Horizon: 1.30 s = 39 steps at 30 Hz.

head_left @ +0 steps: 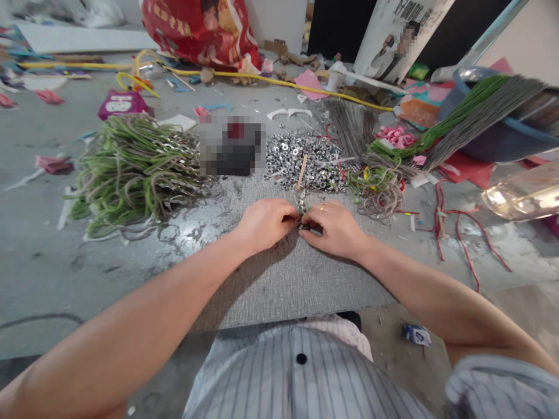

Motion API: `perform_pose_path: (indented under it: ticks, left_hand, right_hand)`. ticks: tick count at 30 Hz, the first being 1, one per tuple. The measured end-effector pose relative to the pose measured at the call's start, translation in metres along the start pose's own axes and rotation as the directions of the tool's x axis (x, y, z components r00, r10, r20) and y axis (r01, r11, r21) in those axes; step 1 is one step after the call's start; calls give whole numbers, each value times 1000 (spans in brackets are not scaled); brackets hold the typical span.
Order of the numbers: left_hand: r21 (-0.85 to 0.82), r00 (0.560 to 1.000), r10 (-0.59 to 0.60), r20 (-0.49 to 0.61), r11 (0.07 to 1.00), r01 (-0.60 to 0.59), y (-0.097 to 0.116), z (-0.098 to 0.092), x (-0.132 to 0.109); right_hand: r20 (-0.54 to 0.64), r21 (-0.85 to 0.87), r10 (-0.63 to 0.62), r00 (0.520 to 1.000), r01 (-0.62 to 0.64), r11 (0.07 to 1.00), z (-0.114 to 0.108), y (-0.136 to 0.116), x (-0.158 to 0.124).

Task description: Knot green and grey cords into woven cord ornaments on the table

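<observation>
My left hand [267,226] and my right hand [334,228] meet over the table, fingertips pinched together on a short green cord [301,216]. Most of this cord is hidden by my fingers. A shiny metal clasp [301,201] shows just beyond the fingertips, by the lower end of a thin wooden stick [303,170]. Behind my hands lies a heap of small metal clasps [292,152]. To the left is a large pile of green and grey cord loops [131,169] with metal ends. A smaller tangle of cords [379,186] sits right of the clasps.
Long bundles of green [467,110] and grey cords [489,119] lean over a blue basin [463,137] at right. Red cords [441,218] and a clear bottle [519,195] lie nearby. A yellow cable [279,82] crosses the back, before a red bag [196,35].
</observation>
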<state>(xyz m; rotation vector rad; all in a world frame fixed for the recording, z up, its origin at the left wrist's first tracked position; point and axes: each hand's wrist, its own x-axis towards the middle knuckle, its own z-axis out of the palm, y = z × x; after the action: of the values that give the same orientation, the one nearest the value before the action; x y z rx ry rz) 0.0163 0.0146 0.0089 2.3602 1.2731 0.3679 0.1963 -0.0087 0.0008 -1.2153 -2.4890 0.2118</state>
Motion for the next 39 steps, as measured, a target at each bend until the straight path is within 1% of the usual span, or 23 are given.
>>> perform_pose_path:
  ticks: [4,9,14,18,21,24,27,29,31,34,37,39]
  left_hand:
    - [25,999,37,35,999,-38,-2,-1,0]
    - [75,988,77,131,993,-87,-1,-6,-2]
    - [159,984,67,168,983,-94,2,-8,-5]
    - [198,979,65,191,975,-103,3,-8,-4]
    - [198,975,63,213,974,-106,3,-10,-3]
    - [193,973,39,229,978,-84,5,-11,-3]
    - [178,972,-1,233,983,-41,6,-12,-3]
    - [155,974,-15,225,988,-21,6,-12,-3]
    - [136,977,-17,215,991,-13,6,-12,-3]
    - [134,979,-18,201,991,-9,6,-11,-2]
    - [134,982,-22,190,991,-4,6,-10,-2]
    - [132,983,-18,185,991,-6,5,-9,-1]
  right_hand:
    - [1,19,-10,1000,10,1000,-1,2,-1]
    - [-12,94,-1,1000,2,996,-1,4,-1]
    - [-31,138,55,998,-51,989,-1,5,-1]
    - [-20,121,62,998,-59,991,-2,4,0]
    - [-19,89,53,998,-51,995,-1,5,0]
    - [-16,60,43,999,-42,997,0,5,-1]
    - [-59,43,21,998,-18,999,0,4,-2]
    - [-105,-8,-37,994,36,999,-1,3,-3]
    - [-127,-97,-125,984,113,989,-1,1,-4]
    - [-115,-228,-217,969,187,956,-1,-3,-4]
    - [-79,-319,-217,973,182,930,-1,-7,-2]
    - [-55,-336,-199,978,169,926,-1,-10,-1]
